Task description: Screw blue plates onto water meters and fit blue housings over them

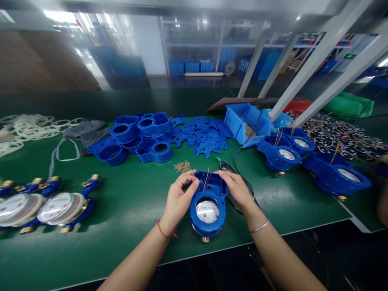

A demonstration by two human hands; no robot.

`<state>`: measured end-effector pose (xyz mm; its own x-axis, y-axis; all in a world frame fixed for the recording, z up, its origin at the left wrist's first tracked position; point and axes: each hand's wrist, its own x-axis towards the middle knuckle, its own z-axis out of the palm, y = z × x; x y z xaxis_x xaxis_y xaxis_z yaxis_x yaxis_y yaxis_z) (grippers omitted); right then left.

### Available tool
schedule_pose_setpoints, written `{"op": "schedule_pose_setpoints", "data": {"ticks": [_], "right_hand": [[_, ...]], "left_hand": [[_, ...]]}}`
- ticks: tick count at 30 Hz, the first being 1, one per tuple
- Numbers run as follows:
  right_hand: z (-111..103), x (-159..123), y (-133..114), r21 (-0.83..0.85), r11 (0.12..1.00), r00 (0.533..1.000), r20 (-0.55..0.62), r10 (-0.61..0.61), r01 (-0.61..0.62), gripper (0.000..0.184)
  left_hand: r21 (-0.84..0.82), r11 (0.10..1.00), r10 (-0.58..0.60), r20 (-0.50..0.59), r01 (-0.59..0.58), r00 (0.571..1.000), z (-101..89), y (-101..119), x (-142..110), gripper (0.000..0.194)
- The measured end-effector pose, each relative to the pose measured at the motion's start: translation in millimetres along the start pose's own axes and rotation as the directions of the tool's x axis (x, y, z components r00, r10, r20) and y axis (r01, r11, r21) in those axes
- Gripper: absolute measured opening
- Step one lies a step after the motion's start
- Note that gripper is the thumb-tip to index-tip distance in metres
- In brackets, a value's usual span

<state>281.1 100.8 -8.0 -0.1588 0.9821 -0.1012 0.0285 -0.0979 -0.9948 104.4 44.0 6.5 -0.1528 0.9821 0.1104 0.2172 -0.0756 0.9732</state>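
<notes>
A water meter in a blue plastic housing (208,228) stands on the bench in front of me, its round clear dial (207,211) facing up. Thin coloured wires (207,180) rise out of the box-shaped part at its far end. My left hand (181,197) is at the housing's far left corner, thumb and forefinger pinched on one thin wire. With its fingers closed over the far right corner, my right hand (237,186) grips the housing. Just beyond lies a small pile of brass screws (182,166). A dark electric screwdriver (227,166) with a green tip lies behind my right hand.
Blue housings (154,151) and flat blue plates (201,135) are heaped at the back. A blue bin (242,131) holds small metal parts. Uncovered meters (62,208) line the left; housed meters (280,153) stand right, near piled wired round parts (330,135). Slanted white posts (321,60) rise behind.
</notes>
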Motion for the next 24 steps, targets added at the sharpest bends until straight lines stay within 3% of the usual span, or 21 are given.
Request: {"op": "schedule_pose_setpoints", "data": {"ticks": [4,9,16,22,24], "right_hand": [[7.5,-4.4,7.1,0.025,1.000,1.000,-0.011,-0.009,0.009,0.033],[14.9,-7.1,9.3,0.050,0.998,0.999,-0.020,-0.030,0.031,0.030],[12.5,-7.9,12.1,0.067,0.998,1.000,-0.020,-0.001,0.002,0.032],[11.6,-3.2,14.3,0.086,0.996,1.000,0.006,0.013,-0.013,0.032],[11.9,-1.0,14.5,0.087,0.996,0.999,0.032,0.012,-0.015,0.032]], "left_hand": [[0.015,1.000,0.012,-0.010,-0.012,1.000,2.9,-1.3,-3.2,0.018],[0.105,0.994,0.009,0.071,-0.016,0.997,6.9,0.9,-5.5,0.020],[0.107,0.994,0.001,-0.005,-0.001,1.000,9.2,-1.3,-9.3,0.033],[0.159,0.986,0.032,0.145,-0.055,0.989,4.3,5.2,4.2,0.033],[0.141,0.989,0.029,0.137,-0.048,0.990,4.3,3.6,8.8,0.037]]}}
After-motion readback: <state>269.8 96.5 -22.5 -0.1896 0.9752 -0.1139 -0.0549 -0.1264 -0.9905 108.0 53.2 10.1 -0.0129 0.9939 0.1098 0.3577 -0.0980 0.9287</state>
